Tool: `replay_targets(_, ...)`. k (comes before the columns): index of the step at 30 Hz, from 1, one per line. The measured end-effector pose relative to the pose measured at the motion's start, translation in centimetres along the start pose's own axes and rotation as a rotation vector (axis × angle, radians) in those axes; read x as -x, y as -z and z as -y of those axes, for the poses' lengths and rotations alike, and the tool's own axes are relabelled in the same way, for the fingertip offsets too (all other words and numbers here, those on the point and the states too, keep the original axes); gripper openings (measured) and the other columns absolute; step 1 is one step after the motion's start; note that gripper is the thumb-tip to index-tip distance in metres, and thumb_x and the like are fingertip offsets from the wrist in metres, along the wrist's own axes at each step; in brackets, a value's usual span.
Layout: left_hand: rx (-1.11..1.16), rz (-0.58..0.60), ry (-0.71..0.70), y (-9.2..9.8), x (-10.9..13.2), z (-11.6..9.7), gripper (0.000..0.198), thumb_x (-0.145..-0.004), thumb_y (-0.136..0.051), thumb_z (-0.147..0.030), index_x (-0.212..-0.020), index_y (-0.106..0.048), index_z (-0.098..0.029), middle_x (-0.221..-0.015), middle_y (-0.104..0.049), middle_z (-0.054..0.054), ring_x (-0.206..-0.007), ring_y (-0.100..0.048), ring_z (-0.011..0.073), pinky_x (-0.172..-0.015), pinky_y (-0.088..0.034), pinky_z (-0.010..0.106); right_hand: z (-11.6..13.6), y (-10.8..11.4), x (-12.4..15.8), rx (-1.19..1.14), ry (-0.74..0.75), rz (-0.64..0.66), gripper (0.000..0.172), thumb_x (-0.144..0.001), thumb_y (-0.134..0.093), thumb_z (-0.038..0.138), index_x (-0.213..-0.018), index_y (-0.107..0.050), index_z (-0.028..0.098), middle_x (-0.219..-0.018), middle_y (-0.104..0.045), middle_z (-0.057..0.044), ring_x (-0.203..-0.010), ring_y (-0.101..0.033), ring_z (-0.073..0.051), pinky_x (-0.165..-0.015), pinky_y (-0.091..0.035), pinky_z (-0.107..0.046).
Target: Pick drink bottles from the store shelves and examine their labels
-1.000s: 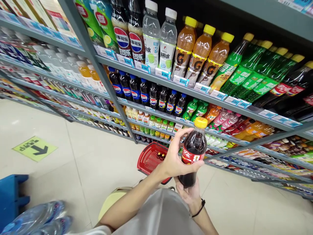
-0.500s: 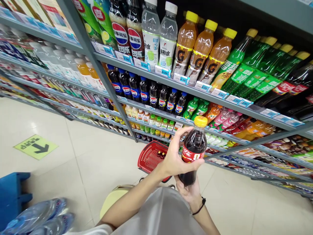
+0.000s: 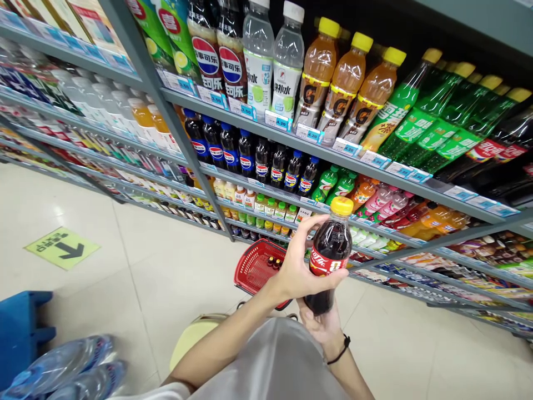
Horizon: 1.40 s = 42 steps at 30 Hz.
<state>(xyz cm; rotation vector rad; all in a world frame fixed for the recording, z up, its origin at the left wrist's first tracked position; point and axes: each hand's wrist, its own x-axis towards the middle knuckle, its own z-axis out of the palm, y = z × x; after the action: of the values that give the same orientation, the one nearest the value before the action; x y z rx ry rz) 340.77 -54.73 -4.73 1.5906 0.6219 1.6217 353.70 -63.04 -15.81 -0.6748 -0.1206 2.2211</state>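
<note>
A cola bottle (image 3: pixel 331 244) with a yellow cap and red label is held in front of my body, its top leaning slightly right. My left hand (image 3: pixel 297 266) is wrapped around its middle, with the thumb across the label's lower edge. Beneath, my right hand (image 3: pixel 320 323), with a black band at the wrist, grips the bottle's base; some of its fingers are hidden behind the bottle. Below and behind my left hand, a red shopping basket (image 3: pixel 252 264) on the floor contains a few small dark bottles (image 3: pixel 273 261).
Drink shelves (image 3: pixel 250 119) stretch across the view, filled with bottles and price tags. A round yellow bag or stool (image 3: pixel 194 339) sits beside my left forearm. At lower left are a blue plastic pallet (image 3: pixel 25 328) and large water bottles (image 3: pixel 79 361). A floor sign (image 3: pixel 62 248) shows an arrow.
Almost nothing differs; the view has shifted very slightly. Both hands keep the same hold on the cola bottle.
</note>
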Motion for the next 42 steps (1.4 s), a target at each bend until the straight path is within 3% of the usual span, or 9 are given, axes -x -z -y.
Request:
replay_targets(10,-0.04,-0.002,-0.022,0.1,0.0,0.2,0.095,-0.073,-0.089,-0.031,-0.155,-0.041,-0.025,-0.148,-0.052,0.014,-0.133,-0.058,0.0323,-0.12,-0.044,0.047,0.2,-0.8,0.1,0.038,-0.011,0.011,0.069,-0.058,-0.092,0.075,-0.086,-0.078,0.014,-0.053,-0.066,0.001,-0.027,-0.026,0.001,-0.028,-0.01,-0.011)
replay_targets(12,-0.026,-0.002,-0.005,0.2,0.0,0.2,0.094,-0.074,-0.088,-0.029,-0.155,-0.041,-0.024,-0.148,-0.053,0.014,-0.134,-0.058,0.0324,-0.121,-0.044,0.048,0.0,-1.5,0.1,0.055,0.043,-0.056,0.068,-0.059,-0.091,0.076,-0.085,-0.078,0.015,-0.052,-0.066,0.001,-0.027,-0.031,-0.001,-0.029,-0.015,-0.011)
replay_targets(16,0.072,-0.051,0.031,0.4,-0.4,0.3,0.087,-0.08,-0.087,-0.028,-0.154,-0.042,-0.026,-0.145,-0.057,0.011,-0.132,-0.06,0.0275,-0.117,-0.047,0.041,-0.7,-3.3,0.3,0.135,0.458,-0.37,0.065,-0.068,-0.081,0.08,-0.09,-0.075,0.02,-0.066,-0.073,-0.004,-0.045,-0.058,-0.013,-0.035,-0.035,-0.017)
replay_targets(20,0.22,-0.089,0.085,0.8,-1.3,0.0,0.074,-0.086,-0.085,-0.034,-0.148,-0.046,-0.023,-0.131,-0.067,0.01,-0.117,-0.067,0.0239,-0.107,-0.054,0.037,-1.0,-3.5,0.6,0.393,0.798,-0.375,0.059,-0.089,-0.062,0.077,-0.116,-0.068,0.025,-0.081,-0.072,-0.004,-0.061,-0.065,-0.017,-0.05,-0.051,-0.025)
replay_targets(22,0.299,-0.093,0.117,1.0,-1.7,-0.3,0.066,-0.088,-0.083,-0.04,-0.142,-0.05,-0.021,-0.123,-0.071,0.01,-0.111,-0.07,0.0244,-0.102,-0.057,0.038,-0.9,-2.6,0.7,0.527,0.938,-0.398,0.055,-0.094,-0.061,0.071,-0.127,-0.063,0.027,-0.1,-0.073,-0.006,-0.085,-0.072,-0.022,-0.07,-0.06,-0.035)
replay_targets(25,0.472,-0.082,0.2,1.3,-2.2,-0.4,0.065,-0.09,-0.081,-0.046,-0.141,-0.051,-0.021,-0.122,-0.072,0.011,-0.105,-0.074,0.0261,-0.092,-0.062,0.038,-0.7,-0.9,0.7,0.72,1.136,-0.484,0.054,-0.094,-0.067,0.063,-0.131,-0.06,0.025,-0.126,-0.066,-0.011,-0.114,-0.068,-0.027,-0.094,-0.06,-0.046)
replay_targets(30,0.62,-0.142,0.276,1.5,-2.6,0.1,0.068,-0.09,-0.076,-0.047,-0.147,-0.05,-0.02,-0.124,-0.072,0.013,-0.1,-0.077,0.0273,-0.086,-0.064,0.038,0.3,-0.3,0.9,1.072,1.444,-0.507,0.064,-0.09,-0.08,0.034,-0.148,-0.054,0.023,-0.135,-0.06,-0.016,-0.124,-0.064,-0.03,-0.096,-0.062,-0.049)
replay_targets(36,0.649,-0.167,0.341,1.8,-2.9,-0.2,0.067,-0.091,-0.068,-0.05,-0.148,-0.05,-0.02,-0.134,-0.069,0.015,-0.109,-0.076,0.0326,-0.095,-0.064,0.048,2.5,-0.4,2.5,1.719,1.889,-0.451,0.09,-0.071,-0.094,0.011,-0.15,-0.057,0.031,-0.124,-0.057,-0.011,-0.109,-0.069,-0.029,-0.086,-0.067,-0.049)
replay_targets(42,0.673,-0.173,0.356,2.1,-3.1,-0.2,0.058,-0.093,-0.066,-0.048,-0.142,-0.056,-0.018,-0.132,-0.072,0.015,-0.112,-0.076,0.0333,-0.098,-0.063,0.05,3.5,0.0,2.6,1.814,1.925,-0.345,0.089,-0.072,-0.089,0.0,-0.147,-0.059,0.037,-0.125,-0.053,-0.009,-0.113,-0.068,-0.028,-0.084,-0.067,-0.048)
